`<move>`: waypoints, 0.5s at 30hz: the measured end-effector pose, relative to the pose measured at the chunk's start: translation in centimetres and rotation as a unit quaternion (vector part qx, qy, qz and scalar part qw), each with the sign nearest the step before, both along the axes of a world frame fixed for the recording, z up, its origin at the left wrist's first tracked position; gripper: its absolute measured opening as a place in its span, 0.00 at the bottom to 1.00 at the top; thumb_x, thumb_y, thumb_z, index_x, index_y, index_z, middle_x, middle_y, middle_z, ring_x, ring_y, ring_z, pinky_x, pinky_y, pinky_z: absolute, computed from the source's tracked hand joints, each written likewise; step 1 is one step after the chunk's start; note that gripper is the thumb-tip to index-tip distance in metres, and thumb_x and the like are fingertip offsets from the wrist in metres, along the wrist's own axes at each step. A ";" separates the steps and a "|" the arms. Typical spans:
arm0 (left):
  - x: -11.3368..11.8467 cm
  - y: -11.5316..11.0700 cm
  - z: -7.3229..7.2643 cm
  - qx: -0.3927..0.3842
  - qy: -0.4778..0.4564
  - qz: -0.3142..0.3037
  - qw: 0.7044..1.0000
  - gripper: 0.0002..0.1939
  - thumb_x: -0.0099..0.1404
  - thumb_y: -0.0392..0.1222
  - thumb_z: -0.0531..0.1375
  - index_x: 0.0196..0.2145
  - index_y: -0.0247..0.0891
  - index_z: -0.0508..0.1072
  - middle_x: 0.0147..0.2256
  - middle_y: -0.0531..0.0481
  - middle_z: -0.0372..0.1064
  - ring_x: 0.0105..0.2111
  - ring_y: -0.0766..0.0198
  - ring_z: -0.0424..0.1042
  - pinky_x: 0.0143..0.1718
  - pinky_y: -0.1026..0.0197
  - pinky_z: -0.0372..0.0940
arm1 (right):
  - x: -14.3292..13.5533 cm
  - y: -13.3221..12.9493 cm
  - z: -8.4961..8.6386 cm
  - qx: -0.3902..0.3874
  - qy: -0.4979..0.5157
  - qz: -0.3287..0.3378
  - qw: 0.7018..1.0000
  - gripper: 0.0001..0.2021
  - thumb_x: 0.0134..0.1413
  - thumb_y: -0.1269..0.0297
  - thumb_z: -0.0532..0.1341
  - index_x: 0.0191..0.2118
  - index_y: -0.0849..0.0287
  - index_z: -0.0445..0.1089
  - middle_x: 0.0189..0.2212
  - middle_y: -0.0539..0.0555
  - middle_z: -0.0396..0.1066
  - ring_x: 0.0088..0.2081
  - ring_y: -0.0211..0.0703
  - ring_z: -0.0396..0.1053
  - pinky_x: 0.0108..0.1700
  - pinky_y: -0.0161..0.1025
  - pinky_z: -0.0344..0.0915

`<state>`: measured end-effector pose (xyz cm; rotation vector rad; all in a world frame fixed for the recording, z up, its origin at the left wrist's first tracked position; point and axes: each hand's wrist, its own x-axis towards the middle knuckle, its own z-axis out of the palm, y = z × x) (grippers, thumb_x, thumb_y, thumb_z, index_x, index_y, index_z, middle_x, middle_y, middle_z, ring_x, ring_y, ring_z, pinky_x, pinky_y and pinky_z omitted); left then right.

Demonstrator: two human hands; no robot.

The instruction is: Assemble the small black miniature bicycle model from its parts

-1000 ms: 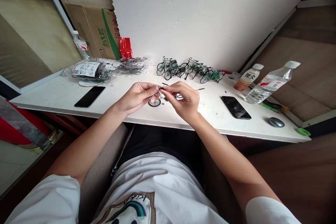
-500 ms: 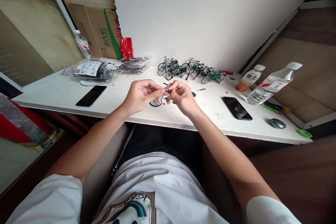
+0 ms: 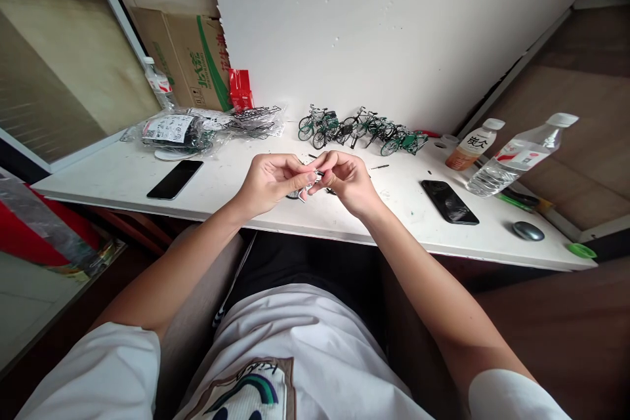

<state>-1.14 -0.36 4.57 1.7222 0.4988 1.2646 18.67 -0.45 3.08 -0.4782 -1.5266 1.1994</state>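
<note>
Both my hands meet above the front middle of the table, fingertips almost touching. My left hand (image 3: 273, 184) pinches a small black-and-silver part (image 3: 319, 174) between thumb and forefinger. From the other side my right hand (image 3: 348, 184) grips the same part, its fingers closed. The fingers cover most of it, so its exact kind cannot be made out. Just below the fingertips, a small spoked wheel (image 3: 292, 195) shows partly on the white table (image 3: 231, 193). Behind my hands stand several miniature bicycles (image 3: 361, 128), black and green.
Plastic bags of parts (image 3: 172, 131) lie at the back left, near a cardboard box (image 3: 184, 59). One phone (image 3: 176, 179) rests left of my hands, another phone (image 3: 449, 202) to the right. Bottles (image 3: 516, 157) and a dark mouse-shaped object (image 3: 528, 230) occupy the right side.
The camera view has shifted slightly. My hands stay together, and the right fingers have closed further over the small part, which now shows a dark end.
</note>
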 end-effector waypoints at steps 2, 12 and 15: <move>0.1 0.0 -0.1 0.005 -0.006 -0.001 1.000 0.20 0.59 0.55 0.78 0.32 0.34 0.82 0.30 0.47 0.79 0.25 0.64 0.78 0.29 0.61 0.74 | -0.1 -0.1 0.0 -0.007 0.010 -0.004 1.000 0.25 0.51 0.41 0.78 0.32 0.57 0.72 0.42 0.57 0.81 0.31 0.41 0.79 0.34 0.43 0.84; -0.2 2.1 -1.6 -0.034 0.005 0.035 0.999 0.24 0.58 0.56 0.79 0.39 0.34 0.81 0.34 0.45 0.81 0.28 0.60 0.81 0.35 0.58 0.76 | 0.8 1.3 0.0 -0.009 -0.056 -0.081 0.995 0.23 0.49 0.43 0.79 0.35 0.58 0.76 0.37 0.53 0.79 0.38 0.43 0.77 0.37 0.42 0.84; -0.5 3.2 -2.1 -0.078 0.003 0.058 0.995 0.30 0.57 0.56 0.79 0.49 0.33 0.80 0.36 0.45 0.81 0.30 0.60 0.81 0.40 0.56 0.77 | 2.2 2.7 -0.3 -0.009 -0.067 -0.137 0.988 0.25 0.55 0.38 0.74 0.39 0.56 0.76 0.39 0.54 0.80 0.43 0.44 0.77 0.38 0.39 0.82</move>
